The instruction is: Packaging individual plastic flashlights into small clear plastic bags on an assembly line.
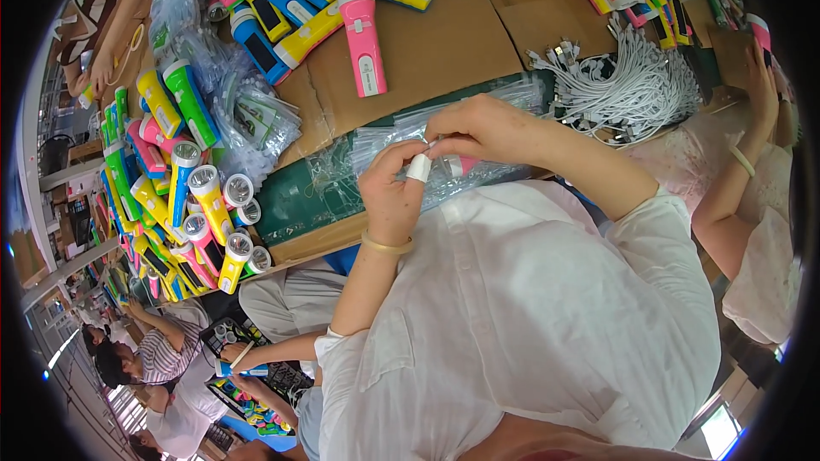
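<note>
Thumb and fingertips of the left hand (393, 192) and the right hand (480, 128) are pressed together, close to each other, pinching the edge of a clear plastic bag (442, 174); the fingers hide most of that edge. The bag lies just in front of the person's white shirt (512, 290), over the near edge of the table, and a pink piece (465, 165) shows through it beneath the right hand. A white wrap (418, 168) covers the left thumb, and a tan bangle (387, 244) circles the left wrist.

More flat clear bags (369, 138) lie under and beyond the hands on the green tabletop (286, 205). Farther off, a pink flashlight (362, 43) rests alone on brown cardboard (453, 34), near a jumble of yellow and blue ones. To the left, a large heap of flashlights (175, 188) in several colours stands beside a pile of crumpled bags (248, 111). To the right, a tangled bundle of white cables (628, 85) lies close to a co-worker's hand (760, 90), which holds a pink flashlight upright.
</note>
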A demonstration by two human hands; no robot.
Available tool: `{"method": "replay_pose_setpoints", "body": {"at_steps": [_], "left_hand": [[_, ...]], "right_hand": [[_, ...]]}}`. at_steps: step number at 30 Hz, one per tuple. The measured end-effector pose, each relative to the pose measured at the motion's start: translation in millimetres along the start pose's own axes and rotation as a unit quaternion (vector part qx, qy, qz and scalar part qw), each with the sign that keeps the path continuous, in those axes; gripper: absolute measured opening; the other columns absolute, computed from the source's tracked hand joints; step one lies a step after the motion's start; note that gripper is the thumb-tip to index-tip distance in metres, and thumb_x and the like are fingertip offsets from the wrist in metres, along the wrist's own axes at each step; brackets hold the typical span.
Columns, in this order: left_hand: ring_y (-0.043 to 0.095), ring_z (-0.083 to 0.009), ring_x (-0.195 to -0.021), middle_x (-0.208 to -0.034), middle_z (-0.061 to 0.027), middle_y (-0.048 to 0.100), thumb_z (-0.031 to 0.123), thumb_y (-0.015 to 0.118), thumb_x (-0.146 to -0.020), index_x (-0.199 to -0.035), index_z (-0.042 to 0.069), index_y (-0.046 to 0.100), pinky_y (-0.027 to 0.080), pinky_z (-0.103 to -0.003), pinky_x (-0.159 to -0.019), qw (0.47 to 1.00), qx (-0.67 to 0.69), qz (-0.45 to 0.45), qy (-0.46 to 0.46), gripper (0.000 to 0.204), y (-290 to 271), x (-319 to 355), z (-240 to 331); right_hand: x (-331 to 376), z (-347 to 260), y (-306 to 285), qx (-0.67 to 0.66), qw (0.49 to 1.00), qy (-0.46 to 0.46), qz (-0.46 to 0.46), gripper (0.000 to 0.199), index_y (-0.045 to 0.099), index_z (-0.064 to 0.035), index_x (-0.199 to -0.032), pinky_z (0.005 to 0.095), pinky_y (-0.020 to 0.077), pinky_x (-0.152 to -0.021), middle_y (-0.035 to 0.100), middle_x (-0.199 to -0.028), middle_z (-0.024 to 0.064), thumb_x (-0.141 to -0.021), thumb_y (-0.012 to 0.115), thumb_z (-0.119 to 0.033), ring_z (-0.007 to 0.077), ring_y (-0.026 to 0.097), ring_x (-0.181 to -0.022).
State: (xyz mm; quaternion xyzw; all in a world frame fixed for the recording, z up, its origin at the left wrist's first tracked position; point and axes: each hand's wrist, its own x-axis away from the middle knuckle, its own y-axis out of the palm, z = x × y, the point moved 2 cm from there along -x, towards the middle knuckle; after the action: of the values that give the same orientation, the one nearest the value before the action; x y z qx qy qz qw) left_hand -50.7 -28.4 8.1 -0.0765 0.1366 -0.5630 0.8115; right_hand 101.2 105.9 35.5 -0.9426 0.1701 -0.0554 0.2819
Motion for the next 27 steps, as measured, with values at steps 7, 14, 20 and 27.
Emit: {"method": "replay_pose_setpoints", "body": {"at_steps": [7,14,20,27], "left_hand": [[0.068,-0.0132,-0.081,-0.093,-0.0062,0.071,-0.004,0.068,-0.092,-0.099,-0.003,0.070,0.054,-0.026,-0.075,0.999,0.018,0.002,-0.033,0.008,-5,4,-7],[0.067,-0.0122,-0.089,-0.094,-0.0059,0.073,0.000,0.071,-0.092,-0.102,-0.001,0.069,0.053,-0.027,-0.084,0.996,0.058,-0.019,-0.059,0.010,-5,-7,-8],[0.067,-0.0137,-0.092,-0.099,-0.0080,0.075,0.001,0.071,-0.092,-0.100,0.000,0.067,0.052,-0.028,-0.089,0.992,0.080,-0.045,-0.091,0.009,1,-13,-11],[0.068,-0.0145,-0.092,-0.098,-0.0095,0.076,0.003,0.073,-0.091,-0.097,0.000,0.066,0.052,-0.028,-0.088,0.995,0.043,-0.038,-0.085,0.010,6,-8,-17]], "right_hand": [[44,28,-21,0.096,0.993,-0.013,0.066,0.015,0.071,-0.0045,-0.093,0.0407,0.0504,-0.068,0.066,-0.086,0.0112,-0.090,0.074,-0.019,0.0333,0.065,-0.079],[91,51,-41,0.120,0.986,0.024,0.114,0.018,0.070,-0.0027,-0.098,0.0390,0.0505,-0.075,0.064,-0.093,0.0117,-0.088,0.075,-0.016,0.0314,0.062,-0.087],[61,38,-21,0.083,0.992,-0.003,0.096,0.046,0.069,-0.0047,-0.107,0.0429,0.0502,-0.088,0.064,-0.104,0.0103,-0.073,0.087,-0.030,0.0327,0.059,-0.104],[56,45,1,0.121,0.990,-0.048,0.059,0.046,0.072,-0.0065,-0.104,0.0419,0.0484,-0.092,0.066,-0.106,0.0068,-0.068,0.089,-0.029,0.0299,0.060,-0.104]]}}
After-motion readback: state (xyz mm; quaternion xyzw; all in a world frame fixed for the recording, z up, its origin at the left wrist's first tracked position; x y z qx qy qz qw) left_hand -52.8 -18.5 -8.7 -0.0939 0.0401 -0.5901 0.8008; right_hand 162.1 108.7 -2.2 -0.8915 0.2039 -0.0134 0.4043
